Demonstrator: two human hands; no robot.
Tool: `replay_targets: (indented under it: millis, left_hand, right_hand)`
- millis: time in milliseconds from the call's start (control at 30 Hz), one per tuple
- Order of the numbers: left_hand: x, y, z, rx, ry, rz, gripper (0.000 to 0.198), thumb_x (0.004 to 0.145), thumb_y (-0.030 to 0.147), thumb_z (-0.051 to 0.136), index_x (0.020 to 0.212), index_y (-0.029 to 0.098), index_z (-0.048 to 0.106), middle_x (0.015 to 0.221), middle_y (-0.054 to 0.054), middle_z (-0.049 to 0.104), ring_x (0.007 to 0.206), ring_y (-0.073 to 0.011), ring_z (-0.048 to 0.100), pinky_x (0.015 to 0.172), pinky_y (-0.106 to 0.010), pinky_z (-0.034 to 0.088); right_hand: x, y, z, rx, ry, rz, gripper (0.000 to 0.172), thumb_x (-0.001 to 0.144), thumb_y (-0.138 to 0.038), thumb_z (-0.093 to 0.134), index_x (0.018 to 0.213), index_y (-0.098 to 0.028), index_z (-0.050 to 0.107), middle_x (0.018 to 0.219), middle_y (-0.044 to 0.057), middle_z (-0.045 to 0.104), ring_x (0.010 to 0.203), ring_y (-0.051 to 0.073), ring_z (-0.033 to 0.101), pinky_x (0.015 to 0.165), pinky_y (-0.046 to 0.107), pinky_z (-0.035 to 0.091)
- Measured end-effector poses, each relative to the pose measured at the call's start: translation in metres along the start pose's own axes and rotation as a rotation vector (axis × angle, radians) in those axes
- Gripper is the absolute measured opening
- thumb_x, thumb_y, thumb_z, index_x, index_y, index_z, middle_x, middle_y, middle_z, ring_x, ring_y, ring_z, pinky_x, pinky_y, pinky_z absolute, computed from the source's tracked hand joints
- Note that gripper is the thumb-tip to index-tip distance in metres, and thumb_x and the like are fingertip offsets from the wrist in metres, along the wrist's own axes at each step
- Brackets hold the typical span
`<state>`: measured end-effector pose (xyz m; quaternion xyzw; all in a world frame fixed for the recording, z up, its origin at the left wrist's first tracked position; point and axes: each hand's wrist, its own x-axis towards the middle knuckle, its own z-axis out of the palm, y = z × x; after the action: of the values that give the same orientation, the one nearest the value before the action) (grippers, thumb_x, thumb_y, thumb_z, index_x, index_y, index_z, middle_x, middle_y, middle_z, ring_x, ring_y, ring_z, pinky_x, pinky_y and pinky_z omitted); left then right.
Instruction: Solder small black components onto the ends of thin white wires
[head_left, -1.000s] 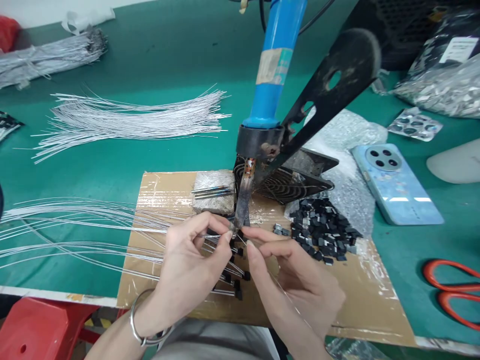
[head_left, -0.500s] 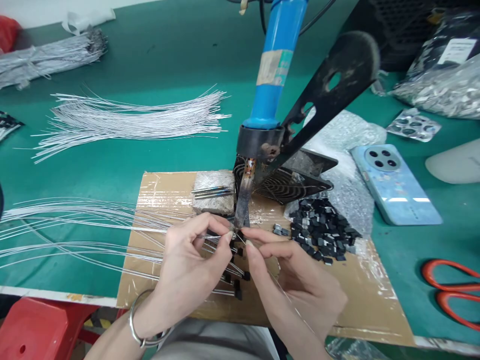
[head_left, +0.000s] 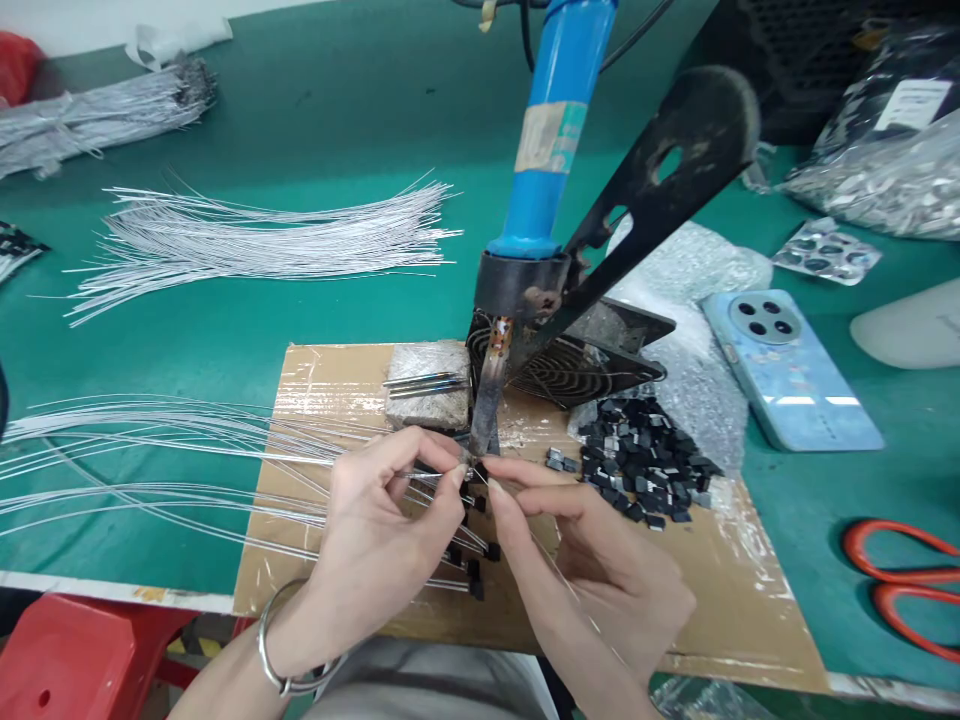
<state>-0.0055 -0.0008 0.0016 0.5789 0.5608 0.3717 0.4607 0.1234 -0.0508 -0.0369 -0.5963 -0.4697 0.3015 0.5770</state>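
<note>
My left hand (head_left: 394, 530) is closed in a pinch on a thin white wire, its end right below the tip of a soldering iron (head_left: 487, 410). The joint between the fingertips is too small to make out. With thumb and index finger, my right hand (head_left: 592, 560) pinches a thin strand of solder wire (head_left: 570, 590), which trails down across the palm. Both hands' fingertips nearly meet at the iron's tip. Under and beside my left hand lie several white wires (head_left: 165, 490), ending in small black connectors (head_left: 475, 580) on the cardboard (head_left: 720, 600).
A metal stand (head_left: 660, 180) holds the blue-handled iron upright. Behind sits a black fan (head_left: 555, 375), with a block (head_left: 427, 400) to its left. Rightward are a pile of black pieces (head_left: 645, 465), a phone (head_left: 810, 400) and red-handled scissors (head_left: 885, 560). A wire bundle (head_left: 277, 235) lies far left.
Almost nothing differs. My right fingertips and the solder strand have shifted slightly to the left; my left hand stays in place.
</note>
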Motion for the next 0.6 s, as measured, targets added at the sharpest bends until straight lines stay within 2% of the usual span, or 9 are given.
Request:
replay_targets:
  millis: [167, 400, 500, 600]
  left_hand:
    - [0.002, -0.001, 0.0, 0.004, 0.003, -0.021, 0.012, 0.079, 0.009, 0.063, 0.07, 0.017, 0.067, 0.077, -0.003, 0.073, 0.071, -0.0147, 0.067, 0.062, -0.023, 0.049]
    - [0.001, -0.007, 0.0, 0.038, -0.043, -0.051, 0.011, 0.08, 0.012, 0.063, 0.071, 0.017, 0.066, 0.077, -0.003, 0.072, 0.071, -0.0165, 0.066, 0.061, -0.026, 0.048]
    - [-0.002, -0.011, -0.002, 0.049, -0.054, -0.049, 0.012, 0.082, 0.013, 0.064, 0.072, 0.018, 0.066, 0.078, -0.003, 0.072, 0.072, -0.0161, 0.066, 0.062, -0.027, 0.049]
    - [-0.005, -0.017, -0.005, 0.115, -0.066, -0.054, 0.013, 0.084, 0.014, 0.063, 0.073, 0.019, 0.066, 0.082, -0.003, 0.074, 0.07, -0.0156, 0.066, 0.061, -0.027, 0.049]
  right_hand:
    - [0.001, 0.002, -0.003, -0.017, -0.039, -0.027, 0.017, 0.082, -0.008, 0.073, 0.08, -0.023, 0.067, 0.099, 0.002, 0.08, 0.092, 0.019, 0.077, 0.083, 0.026, 0.059]
    - [0.001, -0.001, -0.001, 0.005, -0.035, 0.016, 0.014, 0.084, -0.013, 0.071, 0.076, -0.022, 0.066, 0.096, 0.003, 0.08, 0.087, 0.018, 0.077, 0.077, 0.026, 0.06]
    - [0.005, 0.008, -0.01, -0.015, 0.008, 0.004, 0.012, 0.085, -0.013, 0.07, 0.077, -0.022, 0.065, 0.096, 0.004, 0.079, 0.094, 0.022, 0.076, 0.089, 0.036, 0.06]
    - [0.011, 0.025, -0.028, -0.245, 0.11, -0.098, 0.011, 0.084, -0.014, 0.071, 0.079, -0.02, 0.064, 0.098, 0.007, 0.078, 0.103, 0.026, 0.073, 0.104, 0.05, 0.053]
